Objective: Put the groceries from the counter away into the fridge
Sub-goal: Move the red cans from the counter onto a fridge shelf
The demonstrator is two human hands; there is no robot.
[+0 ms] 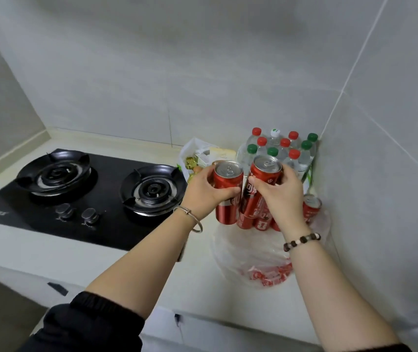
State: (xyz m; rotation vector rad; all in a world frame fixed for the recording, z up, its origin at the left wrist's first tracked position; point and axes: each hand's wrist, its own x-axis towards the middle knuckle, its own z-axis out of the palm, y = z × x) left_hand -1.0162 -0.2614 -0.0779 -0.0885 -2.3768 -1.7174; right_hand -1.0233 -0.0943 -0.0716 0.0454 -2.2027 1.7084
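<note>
Progress: barely begun. Left hand (204, 190) curls round one red can (229, 179), right hand (282, 196) clasps a second can (262, 181); bottles (279, 146) at one o'clock, spare cans (312, 208) at four o'clock await storing.

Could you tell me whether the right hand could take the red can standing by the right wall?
Probably not yet: the right hand is full, gripping a tilted can. The wall-side can itself stands unobstructed beside that wrist.

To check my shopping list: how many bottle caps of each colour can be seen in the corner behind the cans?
Red caps: 5
Green caps: 4
White caps: 1
Total: 10
</note>
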